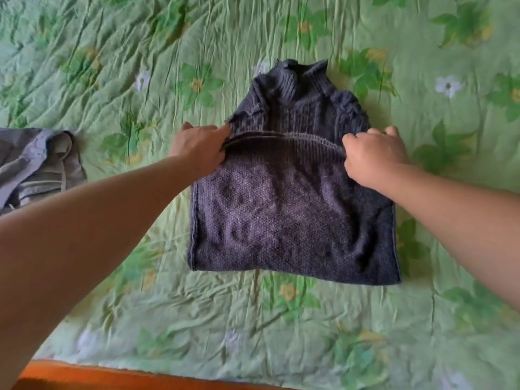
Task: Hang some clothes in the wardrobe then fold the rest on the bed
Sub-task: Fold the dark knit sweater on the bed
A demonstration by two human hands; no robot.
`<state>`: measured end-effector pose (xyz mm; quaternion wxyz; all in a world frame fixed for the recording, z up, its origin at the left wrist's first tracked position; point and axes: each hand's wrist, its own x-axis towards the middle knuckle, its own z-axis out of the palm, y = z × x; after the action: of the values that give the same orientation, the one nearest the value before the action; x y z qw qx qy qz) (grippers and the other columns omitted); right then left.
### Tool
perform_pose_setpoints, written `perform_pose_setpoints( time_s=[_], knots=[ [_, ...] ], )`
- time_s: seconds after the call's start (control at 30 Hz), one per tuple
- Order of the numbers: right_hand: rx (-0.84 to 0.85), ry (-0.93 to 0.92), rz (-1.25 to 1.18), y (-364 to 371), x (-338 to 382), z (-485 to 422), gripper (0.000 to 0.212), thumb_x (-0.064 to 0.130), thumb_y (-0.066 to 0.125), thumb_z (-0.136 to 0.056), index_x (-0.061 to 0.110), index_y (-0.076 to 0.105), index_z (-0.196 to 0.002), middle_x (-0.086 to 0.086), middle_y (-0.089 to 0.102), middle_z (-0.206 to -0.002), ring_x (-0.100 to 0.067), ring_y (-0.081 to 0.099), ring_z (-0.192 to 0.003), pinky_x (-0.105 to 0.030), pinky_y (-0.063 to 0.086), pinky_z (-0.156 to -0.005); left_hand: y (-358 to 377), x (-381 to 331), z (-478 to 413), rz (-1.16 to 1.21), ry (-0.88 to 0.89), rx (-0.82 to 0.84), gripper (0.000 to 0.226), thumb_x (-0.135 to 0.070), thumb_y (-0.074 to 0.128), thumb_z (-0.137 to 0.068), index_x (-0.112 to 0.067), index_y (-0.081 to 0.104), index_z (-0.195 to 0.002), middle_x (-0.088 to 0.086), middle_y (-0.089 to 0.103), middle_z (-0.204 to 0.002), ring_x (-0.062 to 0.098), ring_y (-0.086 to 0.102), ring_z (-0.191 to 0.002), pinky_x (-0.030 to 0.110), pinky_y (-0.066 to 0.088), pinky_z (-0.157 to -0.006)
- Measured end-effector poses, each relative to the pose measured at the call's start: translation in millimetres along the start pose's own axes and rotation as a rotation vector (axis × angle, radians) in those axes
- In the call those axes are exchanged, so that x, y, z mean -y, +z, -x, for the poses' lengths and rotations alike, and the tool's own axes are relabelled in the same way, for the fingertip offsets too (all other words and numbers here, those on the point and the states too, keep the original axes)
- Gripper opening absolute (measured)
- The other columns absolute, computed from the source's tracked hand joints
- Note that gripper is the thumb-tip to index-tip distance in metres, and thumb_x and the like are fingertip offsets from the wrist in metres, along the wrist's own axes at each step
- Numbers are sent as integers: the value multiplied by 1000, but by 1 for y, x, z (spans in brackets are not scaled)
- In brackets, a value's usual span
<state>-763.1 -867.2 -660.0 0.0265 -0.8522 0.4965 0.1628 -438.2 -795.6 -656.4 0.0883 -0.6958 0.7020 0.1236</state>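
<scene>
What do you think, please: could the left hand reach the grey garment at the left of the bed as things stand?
Probably yes, once freed: the left hand grips the folded edge of the dark sweater, but only bare green bedspread lies between it and the grey garment, nothing blocking.

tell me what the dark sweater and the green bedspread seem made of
The sweater: knitted yarn, perhaps wool or acrylic, matte and slightly fuzzy; stitches and ribbed hem show. The bedspread: thin woven cloth, possibly cotton, printed with flowers; fine crinkled creases all over.
</scene>
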Motion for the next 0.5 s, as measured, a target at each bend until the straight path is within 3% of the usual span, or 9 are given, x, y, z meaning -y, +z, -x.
perform_pose_setpoints(
  time_s=[0.07, 0.13, 0.23, 0.3, 0.37, 0.43, 0.5],
  knots=[
    [-62, -30, -128, -6, -2, 32, 13, 12, 55, -88, 15, 44, -93, -7, 59, -81, -30, 51, -78, -39, 41, -67, -12, -2, 29, 37, 55, 4, 11, -30, 56, -99, -25, 52, -108, -7, 60, -74, 19, 58, -65, 38, 50, -81],
    [-126, -81, -184, -6, -4, 73, 18, 11, 61, -82, 13, 48, -93, -6, 55, -75, -31, 54, -73, -35, 38, -57, -18, -7, 69, 57, 108, 113, 11, -30, 57, -99, -26, 50, -107, -11, 53, -69, 12, 55, -57, 30, 53, -61],
    [-124, -217, -184, 8, -5, 139, 42, 10, 78, -59, 14, 51, -90, -7, 57, -68, -32, 60, -63, -35, 44, -51, -11, -15, 138, -15, 277, 288, 23, -32, 60, -97, -28, 47, -115, -13, 51, -84, 13, 60, -65, 26, 49, -57],
    [48, -284, -126, 26, 1, 172, 52, 14, 79, -59, 19, 49, -100, -6, 60, -73, -32, 63, -68, -40, 52, -54, 8, -19, 172, -120, 342, 459, 32, -35, 55, -95, -29, 45, -124, -4, 62, -106, 23, 68, -86, 33, 46, -61],
    [283, -307, -23, 37, 11, 188, 42, 26, 65, -82, 23, 48, -121, -3, 64, -94, -30, 64, -91, -42, 54, -72, 30, -20, 190, -161, 355, 572, 40, -36, 49, -93, -30, 41, -132, -3, 61, -120, 25, 67, -102, 36, 48, -68],
    [391, -299, -26, 43, 20, 191, 40, 49, 44, -96, 26, 45, -128, 1, 60, -110, -25, 58, -108, -38, 48, -84, 41, -21, 190, -118, 376, 544, 41, -50, 44, -92, -30, 45, -129, -5, 61, -115, 21, 65, -101, 33, 51, -72],
    [329, -272, -147, 39, 29, 183, 56, 73, 24, -94, 26, 50, -111, 3, 54, -102, -22, 56, -104, -36, 45, -80, 47, -26, 179, -3, 355, 410, 48, -65, 34, -91, -28, 54, -115, -6, 60, -104, 16, 60, -91, 29, 49, -72]
  ],
)
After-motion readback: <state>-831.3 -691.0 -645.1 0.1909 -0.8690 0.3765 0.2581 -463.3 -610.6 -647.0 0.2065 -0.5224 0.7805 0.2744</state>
